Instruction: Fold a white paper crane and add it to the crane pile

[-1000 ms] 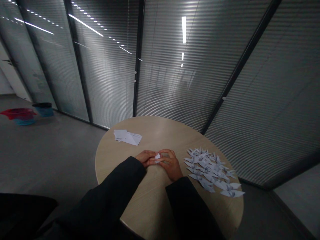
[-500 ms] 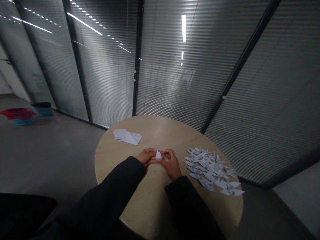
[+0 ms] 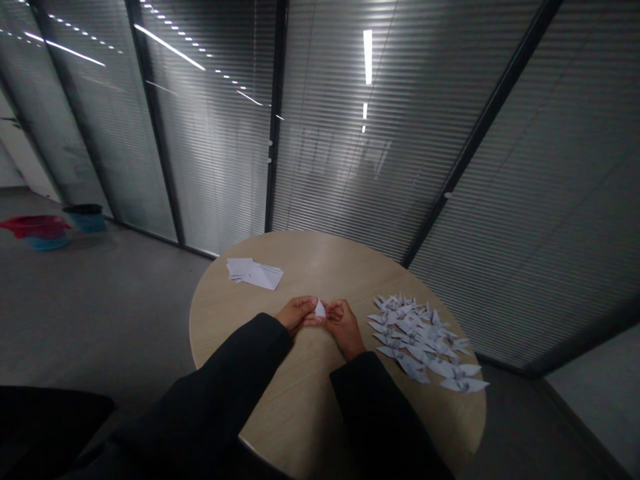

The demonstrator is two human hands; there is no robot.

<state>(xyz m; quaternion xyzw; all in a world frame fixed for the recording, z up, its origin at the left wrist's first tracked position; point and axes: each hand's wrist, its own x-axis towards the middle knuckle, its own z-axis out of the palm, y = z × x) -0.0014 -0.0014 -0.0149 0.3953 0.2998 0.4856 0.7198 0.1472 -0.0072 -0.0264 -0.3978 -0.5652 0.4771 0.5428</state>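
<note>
My left hand (image 3: 298,315) and my right hand (image 3: 343,325) meet above the round wooden table (image 3: 310,257). Pinched between their fingertips is a small white folded paper piece (image 3: 320,309), its point upward. To the right lies a spread of several folded paper cranes (image 3: 417,339). A stack of white paper sheets (image 3: 254,274) sits at the far left of the tabletop, beyond my hands.
Glass partition walls with slatted blinds (image 3: 350,153) stand behind the table. A red and blue tub (image 3: 40,231) and a dark-rimmed blue bin (image 3: 85,217) rest on the grey floor at left. A dark chair back (image 3: 45,427) occupies the lower left.
The white paper piece has shifted slightly right and turned more upright between my fingers. My right hand's fingers have curled closer around it.
</note>
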